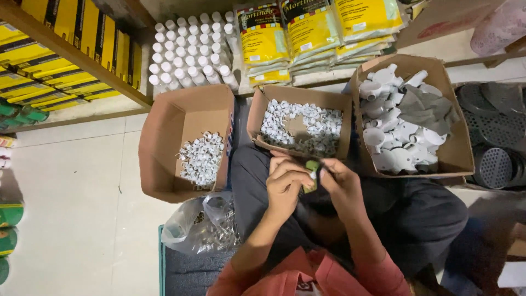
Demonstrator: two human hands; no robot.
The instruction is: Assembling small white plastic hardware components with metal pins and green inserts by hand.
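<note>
A small green piece [312, 165] is pinched between the fingertips of both hands, just in front of the near edge of the middle cardboard box [257, 112]. A small white part [313, 175] is seen directly beneath it. Most of both is hidden.

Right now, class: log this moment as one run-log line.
left hand: pinching small green piece | right hand: touching same piece | over lap | nearest: middle box of white caps

A small green piece [312, 165] is pinched between the left hand [286, 186] and right hand [341, 186], just below the middle box [257, 118]. 2 more cardboard boxes are set beside the middle box.
</note>
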